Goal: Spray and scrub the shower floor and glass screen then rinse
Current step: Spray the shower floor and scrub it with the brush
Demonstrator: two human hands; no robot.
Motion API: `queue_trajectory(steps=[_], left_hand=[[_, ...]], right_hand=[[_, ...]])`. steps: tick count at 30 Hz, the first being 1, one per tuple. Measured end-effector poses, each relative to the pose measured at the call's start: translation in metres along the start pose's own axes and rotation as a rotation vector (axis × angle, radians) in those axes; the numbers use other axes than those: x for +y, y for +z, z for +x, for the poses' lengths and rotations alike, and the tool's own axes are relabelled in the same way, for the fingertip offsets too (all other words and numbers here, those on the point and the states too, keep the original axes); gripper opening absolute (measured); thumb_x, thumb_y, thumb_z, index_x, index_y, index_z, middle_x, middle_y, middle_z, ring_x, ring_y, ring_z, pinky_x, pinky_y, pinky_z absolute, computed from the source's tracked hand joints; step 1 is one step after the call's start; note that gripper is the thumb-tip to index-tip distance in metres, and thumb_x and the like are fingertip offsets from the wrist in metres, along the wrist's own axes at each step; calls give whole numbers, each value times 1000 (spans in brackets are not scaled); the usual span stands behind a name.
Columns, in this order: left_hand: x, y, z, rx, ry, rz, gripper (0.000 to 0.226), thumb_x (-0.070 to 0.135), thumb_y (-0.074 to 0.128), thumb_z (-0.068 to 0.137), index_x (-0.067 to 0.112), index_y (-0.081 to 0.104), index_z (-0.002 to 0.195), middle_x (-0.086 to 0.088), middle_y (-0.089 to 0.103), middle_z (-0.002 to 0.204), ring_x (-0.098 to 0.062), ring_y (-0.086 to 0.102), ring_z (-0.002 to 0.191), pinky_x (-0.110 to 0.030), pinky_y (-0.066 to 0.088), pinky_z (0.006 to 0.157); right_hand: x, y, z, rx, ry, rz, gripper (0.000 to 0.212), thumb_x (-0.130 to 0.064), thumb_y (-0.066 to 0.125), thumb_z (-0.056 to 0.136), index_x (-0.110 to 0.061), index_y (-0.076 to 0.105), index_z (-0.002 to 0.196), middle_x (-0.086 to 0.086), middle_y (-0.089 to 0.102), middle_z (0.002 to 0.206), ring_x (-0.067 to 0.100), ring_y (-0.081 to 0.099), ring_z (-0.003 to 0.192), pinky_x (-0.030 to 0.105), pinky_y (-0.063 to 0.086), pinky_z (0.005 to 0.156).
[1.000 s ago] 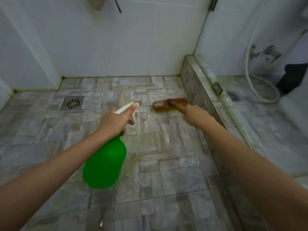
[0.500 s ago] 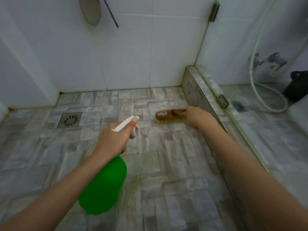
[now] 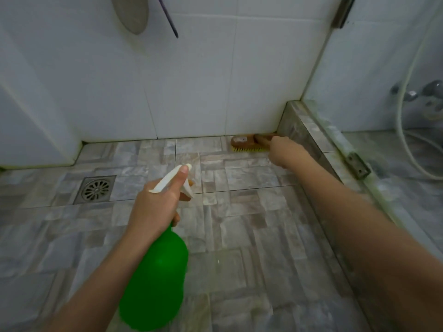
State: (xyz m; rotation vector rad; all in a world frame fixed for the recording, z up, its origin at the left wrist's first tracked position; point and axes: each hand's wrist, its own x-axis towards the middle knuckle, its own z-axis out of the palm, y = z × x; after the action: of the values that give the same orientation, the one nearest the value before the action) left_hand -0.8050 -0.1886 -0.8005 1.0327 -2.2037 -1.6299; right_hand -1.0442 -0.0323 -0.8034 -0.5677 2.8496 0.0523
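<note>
My left hand point(image 3: 155, 204) grips the white trigger head of a green spray bottle point(image 3: 155, 279), held above the grey stone-pattern shower floor point(image 3: 239, 224) with the nozzle pointing toward the back wall. My right hand point(image 3: 281, 149) holds the handle of a brown wooden scrub brush point(image 3: 247, 143). Its yellow bristles rest on the floor in the far right corner, against the white tiled wall and the tiled kerb point(image 3: 302, 130). The glass screen point(image 3: 374, 68) rises from that kerb on the right.
A square metal floor drain point(image 3: 95, 189) sits at the left. On the wall above hang a round grey object point(image 3: 130, 13) and a thin purple handle point(image 3: 167, 16). Behind the glass are a white shower hose point(image 3: 405, 144) and a tap point(image 3: 429, 92).
My right hand has pushed the brush away from me across the floor into the far corner by the wall. The view has tilted up. My left hand keeps the bottle in much the same pose.
</note>
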Motion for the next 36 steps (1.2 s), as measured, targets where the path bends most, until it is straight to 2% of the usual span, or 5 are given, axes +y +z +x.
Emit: queue_trajectory(steps=[7, 12, 18, 29, 36], left_hand=[[-7, -18, 19, 35, -5, -59, 45, 79, 49, 77, 41, 74, 84, 2, 78, 87, -19, 56, 40, -38, 49, 55], [-15, -28, 23, 69, -35, -33, 44, 72, 48, 85, 37, 75, 83, 2, 78, 81, -18, 53, 38, -38, 50, 56], [-24, -46, 26, 100, -58, -63, 40, 70, 48, 86, 41, 74, 82, 4, 78, 82, -22, 51, 39, -40, 48, 57], [-31, -90, 23, 195, -67, -62, 72, 84, 50, 64, 23, 74, 93, -15, 76, 94, -19, 50, 35, -38, 49, 55], [-47, -126, 10, 284, -108, 62, 63, 67, 49, 88, 9, 73, 95, -7, 51, 48, -7, 44, 26, -20, 39, 38]], right_hand=[[-18, -6, -4, -39, 7, -10, 29, -9, 42, 94, -6, 53, 121, 11, 56, 96, 30, 56, 83, 37, 46, 72], [-52, 28, 22, 38, -112, 35, 72, 0, 39, 89, -33, 20, 150, 17, 57, 122, 34, 60, 98, 41, 52, 75], [-90, -24, -11, -121, -196, -136, 18, -14, 46, 94, -6, 53, 79, 6, 45, 65, 21, 46, 55, 28, 37, 48], [-172, 29, -37, -88, -309, -47, 49, -2, 42, 92, -16, 45, 139, 13, 56, 127, 32, 59, 109, 41, 49, 81], [-196, 0, -34, -122, -312, -129, 37, -5, 45, 92, -10, 51, 128, 6, 53, 84, 22, 53, 68, 36, 44, 64]])
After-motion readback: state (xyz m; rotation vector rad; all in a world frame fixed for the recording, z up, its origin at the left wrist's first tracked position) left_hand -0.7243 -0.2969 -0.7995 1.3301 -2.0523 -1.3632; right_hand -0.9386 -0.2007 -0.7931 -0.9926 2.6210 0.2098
